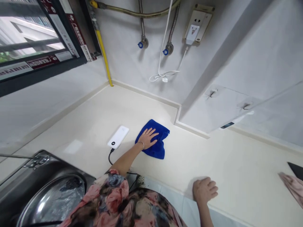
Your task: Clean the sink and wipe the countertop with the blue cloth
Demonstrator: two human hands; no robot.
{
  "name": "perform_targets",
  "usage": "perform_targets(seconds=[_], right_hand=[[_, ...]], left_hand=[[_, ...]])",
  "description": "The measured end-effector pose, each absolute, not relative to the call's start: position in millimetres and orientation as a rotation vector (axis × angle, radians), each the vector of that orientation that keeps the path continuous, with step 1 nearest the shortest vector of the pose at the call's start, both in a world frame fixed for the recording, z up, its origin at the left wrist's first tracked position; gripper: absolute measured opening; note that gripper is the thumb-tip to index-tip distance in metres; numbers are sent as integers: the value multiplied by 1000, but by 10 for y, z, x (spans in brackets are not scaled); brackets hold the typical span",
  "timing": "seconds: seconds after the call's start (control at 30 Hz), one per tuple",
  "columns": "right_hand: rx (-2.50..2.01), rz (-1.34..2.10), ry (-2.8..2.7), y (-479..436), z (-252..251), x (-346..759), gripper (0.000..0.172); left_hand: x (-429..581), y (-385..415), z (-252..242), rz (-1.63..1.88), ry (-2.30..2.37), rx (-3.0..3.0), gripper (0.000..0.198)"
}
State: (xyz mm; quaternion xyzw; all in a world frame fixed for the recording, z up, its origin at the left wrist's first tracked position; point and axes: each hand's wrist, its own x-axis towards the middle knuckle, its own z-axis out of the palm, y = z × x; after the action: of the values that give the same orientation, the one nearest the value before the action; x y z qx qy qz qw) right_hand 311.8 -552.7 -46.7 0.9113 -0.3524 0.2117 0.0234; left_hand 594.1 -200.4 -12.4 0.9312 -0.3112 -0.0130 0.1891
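Observation:
A blue cloth lies spread on the cream countertop, its right edge folded and uneven. Flat on top of it rests my left hand, fingers spread, with a thin bracelet at the wrist. To the left of that hand is a white power bank with a black cable plugged into its lower end. My right hand rests at the counter's front edge, its fingers loosely curled, and no object shows in it.
A metal sink with a steel bowl is at the lower left. Behind the counter are a yellow pipe, two valves, a hanging white cable and a wall socket. A pinkish cloth lies at the far right.

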Motion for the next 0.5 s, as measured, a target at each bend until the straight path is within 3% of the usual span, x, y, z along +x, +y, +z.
perform_targets(seconds=[0.3,0.5], right_hand=[[2774,377,-1210,-5557,-442,3117,48],[2770,386,-1159,-5546,-385,3071,53]], left_hand=[[7068,-1818,-89,-52,-649,2709,62],[7725,-1348,-4,-196,-579,2732,65]])
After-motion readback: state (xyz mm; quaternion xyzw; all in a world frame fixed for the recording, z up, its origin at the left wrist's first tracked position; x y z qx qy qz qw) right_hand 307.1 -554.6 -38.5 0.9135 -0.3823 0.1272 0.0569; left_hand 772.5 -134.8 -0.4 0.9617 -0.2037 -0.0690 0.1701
